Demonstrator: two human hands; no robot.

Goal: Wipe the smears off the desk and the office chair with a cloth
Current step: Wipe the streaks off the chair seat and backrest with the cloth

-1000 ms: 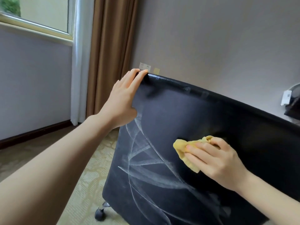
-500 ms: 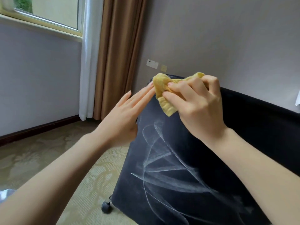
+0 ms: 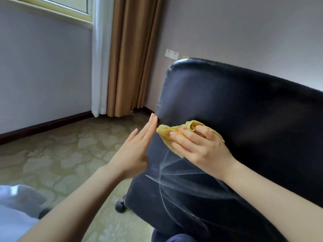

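The black office chair's backrest fills the right half of the view, seen from behind. White streaky smears cross its lower left part; the upper part looks dark and clean. My right hand grips a bunched yellow cloth and presses it against the backrest just above the smears. My left hand is flat with straight fingers, its fingertips touching the backrest's left edge beside the cloth.
A chair caster stands on the patterned carpet. Brown curtain and white sheer hang in the corner. A wall socket sits behind the chair. Pale blue fabric lies at the lower left.
My right hand swept the cloth up to the backrest's top corner, then down to its middle left. My left hand slid from the top edge down the left side.
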